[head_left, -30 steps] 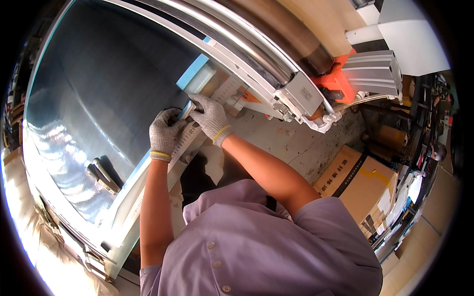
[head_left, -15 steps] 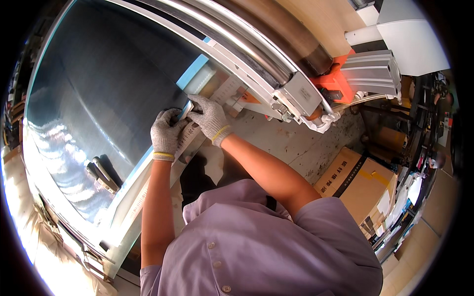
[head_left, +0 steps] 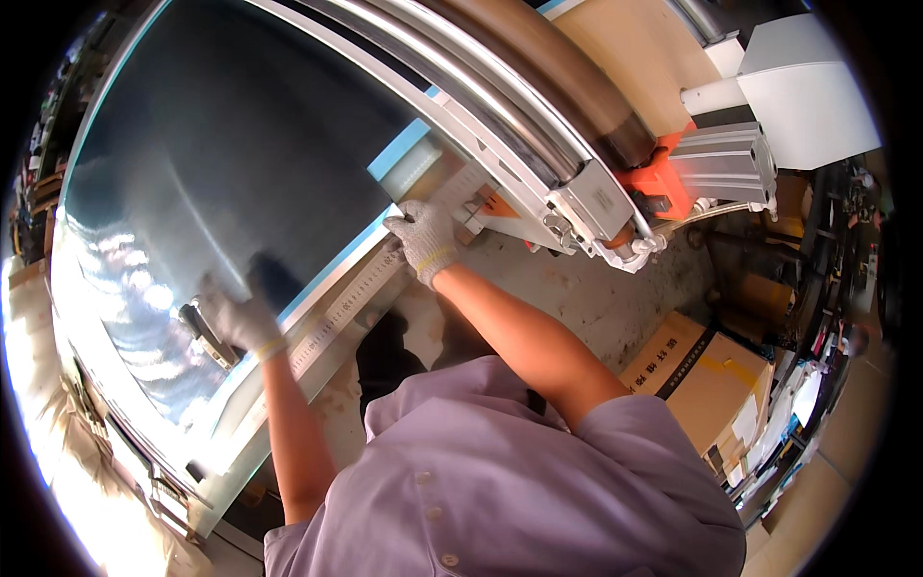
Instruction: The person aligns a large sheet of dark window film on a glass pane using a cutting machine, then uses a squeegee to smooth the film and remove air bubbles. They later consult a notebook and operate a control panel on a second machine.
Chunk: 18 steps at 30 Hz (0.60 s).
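One thin blue edging strip (head_left: 341,257) seems laid, grey-gloved right hand (head_left: 423,238) curled narrowly at its end, grey-gloved left hand (head_left: 238,315), its blurred grip unreadable, beside the seemingly unlifted black-and-silver tool (head_left: 213,342).

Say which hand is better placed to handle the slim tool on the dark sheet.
Probably the left hand: it is close beside the slim tool, though blur hides whether they touch. The right hand is farther off, at the blue-edged border of the dark sheet.
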{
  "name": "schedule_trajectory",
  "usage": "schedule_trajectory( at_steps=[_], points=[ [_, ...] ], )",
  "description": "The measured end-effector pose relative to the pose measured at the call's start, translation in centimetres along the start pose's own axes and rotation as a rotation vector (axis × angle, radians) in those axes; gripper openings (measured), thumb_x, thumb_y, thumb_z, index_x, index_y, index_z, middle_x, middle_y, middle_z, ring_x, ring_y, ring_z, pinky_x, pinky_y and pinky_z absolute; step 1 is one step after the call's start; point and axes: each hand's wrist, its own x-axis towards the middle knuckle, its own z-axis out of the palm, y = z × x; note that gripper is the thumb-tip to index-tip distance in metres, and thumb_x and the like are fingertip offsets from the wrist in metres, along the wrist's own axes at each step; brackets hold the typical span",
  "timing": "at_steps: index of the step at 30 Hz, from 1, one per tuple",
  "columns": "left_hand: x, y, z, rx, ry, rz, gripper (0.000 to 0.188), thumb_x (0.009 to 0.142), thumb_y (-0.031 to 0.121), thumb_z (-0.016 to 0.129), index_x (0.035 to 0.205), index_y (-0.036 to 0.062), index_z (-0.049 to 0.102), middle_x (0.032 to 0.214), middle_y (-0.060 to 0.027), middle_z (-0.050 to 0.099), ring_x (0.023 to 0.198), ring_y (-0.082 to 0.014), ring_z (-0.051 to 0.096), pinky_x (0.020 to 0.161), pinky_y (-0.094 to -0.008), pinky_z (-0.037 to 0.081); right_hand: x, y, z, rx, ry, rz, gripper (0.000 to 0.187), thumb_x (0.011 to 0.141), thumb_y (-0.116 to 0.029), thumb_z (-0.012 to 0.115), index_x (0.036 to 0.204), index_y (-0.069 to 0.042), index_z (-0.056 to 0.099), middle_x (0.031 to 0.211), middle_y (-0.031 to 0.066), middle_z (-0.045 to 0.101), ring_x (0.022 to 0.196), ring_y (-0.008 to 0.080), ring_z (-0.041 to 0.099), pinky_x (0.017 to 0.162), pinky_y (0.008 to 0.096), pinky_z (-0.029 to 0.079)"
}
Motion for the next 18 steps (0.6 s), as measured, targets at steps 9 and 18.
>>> schedule_trajectory(
  at_steps=[9, 18],
  points=[
    [-2.2, -15.2, 1.9, -0.010, -0.197, -0.440, 0.079, 0.088, 0.047, 0.071, 0.148, 0.0026, 0.043, 0.137, -0.0204, 0.059, 0.122, -0.0359, 0.060, 0.103, -0.0436, 0.046, -0.7, -0.2, 1.0, 0.000, 0.019, -0.013, 0.009, 0.093, -0.005, 0.065, 0.091, 0.001, 0.059, 0.069, 0.0065, 0.060, 0.047, 0.0128, 0.061, 0.039, 0.0271, 0.047],
    [-4.7, -3.7, -4.0, -0.355, -0.361, -0.440, 0.033, 0.092, 0.026, 0.072, 0.113, 0.0022, 0.069, 0.093, -0.0169, 0.071, 0.083, -0.0270, 0.069, 0.078, -0.0384, 0.052, -0.7, 0.3, 1.0, 0.051, 0.036, -0.089, 0.010, 0.093, -0.004, 0.066, 0.092, 0.002, 0.059, 0.071, 0.0075, 0.061, 0.050, 0.0136, 0.063, 0.040, 0.0252, 0.048]
  ],
)
